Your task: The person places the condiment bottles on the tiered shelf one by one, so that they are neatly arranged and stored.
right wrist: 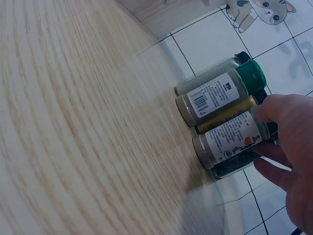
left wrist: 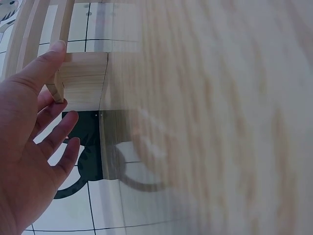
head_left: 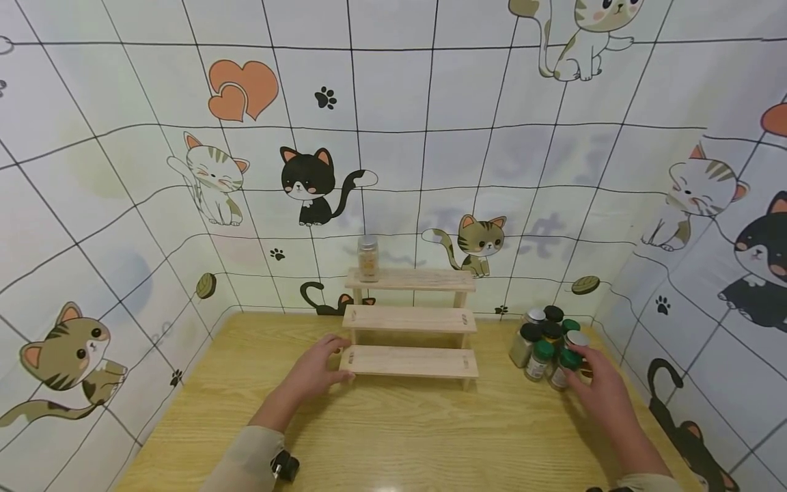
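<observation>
A three-step wooden display rack (head_left: 408,361) stands at the back of the table. My left hand (head_left: 315,372) holds the left end of its lowest step, thumb at the front edge and fingers round the end; the left wrist view shows the thumb over the board (left wrist: 59,90). On the right, my right hand (head_left: 605,391) pinches the top of a green-capped spice jar (head_left: 559,378) at the front of a jar cluster. In the right wrist view this jar (right wrist: 234,138) stands upright on the table, its cap mostly hidden by the thumb and fingers.
Several other spice jars with black, green and pale caps crowd behind and beside it, among them another green-capped jar (head_left: 538,362). A clear jar (head_left: 368,261) sits at the left of the rack's top step. Cat-print cloth (head_left: 393,89) surrounds the wooden table (head_left: 393,437).
</observation>
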Available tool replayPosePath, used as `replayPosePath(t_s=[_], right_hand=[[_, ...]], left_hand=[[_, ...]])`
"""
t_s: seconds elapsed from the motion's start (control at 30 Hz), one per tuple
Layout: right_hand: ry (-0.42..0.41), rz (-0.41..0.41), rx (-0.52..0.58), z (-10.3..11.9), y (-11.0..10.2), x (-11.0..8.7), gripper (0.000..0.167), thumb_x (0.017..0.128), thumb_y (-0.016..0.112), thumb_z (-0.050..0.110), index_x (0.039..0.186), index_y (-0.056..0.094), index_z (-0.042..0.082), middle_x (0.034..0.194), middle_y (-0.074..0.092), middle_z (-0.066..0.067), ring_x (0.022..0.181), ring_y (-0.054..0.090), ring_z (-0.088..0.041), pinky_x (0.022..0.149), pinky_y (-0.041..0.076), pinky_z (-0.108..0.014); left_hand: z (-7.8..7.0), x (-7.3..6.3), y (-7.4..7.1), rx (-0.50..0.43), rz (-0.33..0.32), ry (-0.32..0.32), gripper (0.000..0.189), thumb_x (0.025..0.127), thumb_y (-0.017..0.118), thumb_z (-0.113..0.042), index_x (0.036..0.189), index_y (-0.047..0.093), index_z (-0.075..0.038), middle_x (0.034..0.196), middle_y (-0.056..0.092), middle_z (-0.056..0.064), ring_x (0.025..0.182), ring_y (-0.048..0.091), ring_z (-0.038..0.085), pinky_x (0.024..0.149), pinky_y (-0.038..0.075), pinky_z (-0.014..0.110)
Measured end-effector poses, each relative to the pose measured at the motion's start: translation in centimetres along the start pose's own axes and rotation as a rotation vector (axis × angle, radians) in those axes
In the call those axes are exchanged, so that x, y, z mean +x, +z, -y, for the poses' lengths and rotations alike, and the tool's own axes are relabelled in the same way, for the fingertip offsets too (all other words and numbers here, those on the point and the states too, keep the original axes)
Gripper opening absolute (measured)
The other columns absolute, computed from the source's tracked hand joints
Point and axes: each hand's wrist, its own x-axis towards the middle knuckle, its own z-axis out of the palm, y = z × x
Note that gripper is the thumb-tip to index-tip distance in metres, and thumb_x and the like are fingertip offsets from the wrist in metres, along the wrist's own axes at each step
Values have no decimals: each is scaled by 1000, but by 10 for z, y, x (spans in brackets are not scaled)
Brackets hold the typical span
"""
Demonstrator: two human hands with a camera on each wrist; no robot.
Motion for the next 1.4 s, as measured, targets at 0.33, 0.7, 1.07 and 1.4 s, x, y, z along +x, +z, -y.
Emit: replayPosePath(t_s=[0.33,0.7,1.07,1.4], right_hand=[[154,73,146,3,-7,-3,47,102,83,15,137,56,-2,137,62,-27,109,67,-10,78,53,-8],[116,112,190,41,-31,12,50,105,81,22,142,55,0,127,71,-24,99,59,14,77,56,-12],[-85,76,165,90,-28,45,40,102,84,15,134,62,5,115,73,-13,100,67,-5,79,56,-11],[-104,129,228,129,-6,84,40,105,81,28,137,64,11,117,75,-9,108,71,-21,83,59,-20]], left_hand=[[-2,-1,-1,1,1,-6,66,93,93,-30,150,65,-12,145,61,2,130,66,31,106,55,57],[-2,-2,0,2,-5,-19,66,93,94,-31,150,66,-13,146,62,1,130,66,31,105,55,57],[-4,-3,-1,8,-7,-13,65,93,94,-31,149,66,-13,144,62,0,129,66,30,104,56,56],[1,-1,0,11,-1,1,67,94,93,-32,151,65,-12,144,62,0,130,66,30,105,56,55]])
